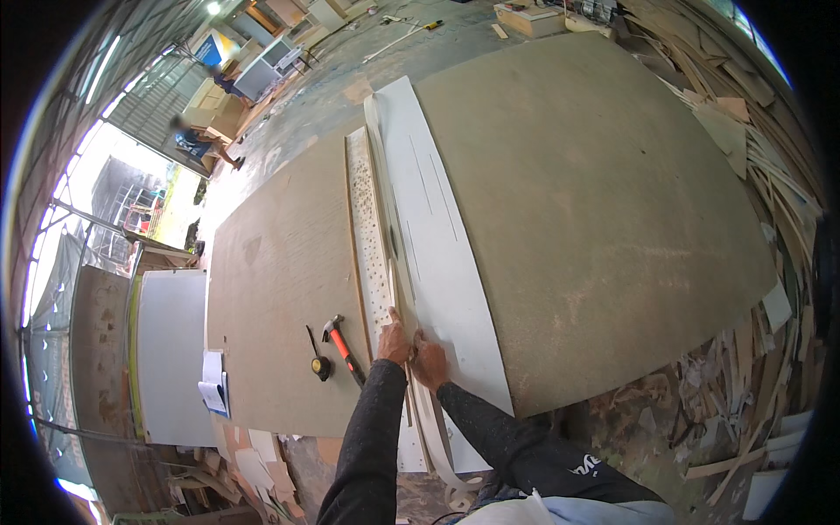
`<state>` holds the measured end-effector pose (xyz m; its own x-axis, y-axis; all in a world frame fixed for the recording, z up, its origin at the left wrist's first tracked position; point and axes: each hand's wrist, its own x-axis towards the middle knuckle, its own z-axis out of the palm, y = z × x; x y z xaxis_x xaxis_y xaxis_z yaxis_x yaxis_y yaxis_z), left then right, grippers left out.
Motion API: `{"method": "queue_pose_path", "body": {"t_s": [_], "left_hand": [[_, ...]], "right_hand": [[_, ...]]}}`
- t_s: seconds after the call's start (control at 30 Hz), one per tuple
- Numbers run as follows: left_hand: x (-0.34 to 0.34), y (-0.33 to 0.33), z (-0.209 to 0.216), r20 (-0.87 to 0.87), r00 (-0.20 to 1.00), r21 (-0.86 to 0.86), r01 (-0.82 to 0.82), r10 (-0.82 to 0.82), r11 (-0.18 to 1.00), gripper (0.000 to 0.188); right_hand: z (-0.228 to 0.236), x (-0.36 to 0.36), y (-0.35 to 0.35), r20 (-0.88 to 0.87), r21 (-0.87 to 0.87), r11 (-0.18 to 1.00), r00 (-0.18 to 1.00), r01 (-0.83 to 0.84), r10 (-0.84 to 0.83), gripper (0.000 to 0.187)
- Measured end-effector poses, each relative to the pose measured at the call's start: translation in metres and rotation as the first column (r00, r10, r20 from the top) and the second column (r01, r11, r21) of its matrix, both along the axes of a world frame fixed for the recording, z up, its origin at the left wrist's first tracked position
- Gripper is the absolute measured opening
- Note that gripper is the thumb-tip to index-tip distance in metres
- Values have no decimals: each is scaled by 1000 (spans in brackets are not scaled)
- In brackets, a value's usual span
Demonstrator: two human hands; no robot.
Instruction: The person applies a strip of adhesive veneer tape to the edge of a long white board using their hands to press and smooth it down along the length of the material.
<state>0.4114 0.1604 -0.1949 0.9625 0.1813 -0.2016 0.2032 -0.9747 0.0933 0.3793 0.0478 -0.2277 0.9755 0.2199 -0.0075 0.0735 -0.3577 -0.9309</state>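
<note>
Long thin cream flexible strip (433,444) runs lengthwise away from the body, beside the flat white panel (448,280), between left hand (393,341) and right hand (430,362), both super close; fingers curled in, can't tell what's gripped.

No lettering or number can be read; the white marking (584,465) on the dark right sleeve (499,429) is too small to tell.
</note>
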Motion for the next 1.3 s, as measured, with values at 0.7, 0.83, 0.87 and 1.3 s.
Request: {"method": "queue_pose_path", "body": {"t_s": [0.7,0.83,0.87,1.3], "left_hand": [[5,-20,22,-126,989,-98,-96,84,991,74],[10,-25,20,-92,991,-127,-111,99,986,77],[11,-21,15,-84,991,-121,-115,106,986,78],[3,-4,5,-139,986,-95,-109,95,989,76]], "right_hand": [[-16,-15,-5,19,-54,998,999,-27,28,52],[-13,28,2,-47,-95,993,997,-72,68,56],[-12,27,1,-3,-61,997,999,-39,38,56],[-6,-78,-24,21,-44,996,996,-80,81,56]]}}
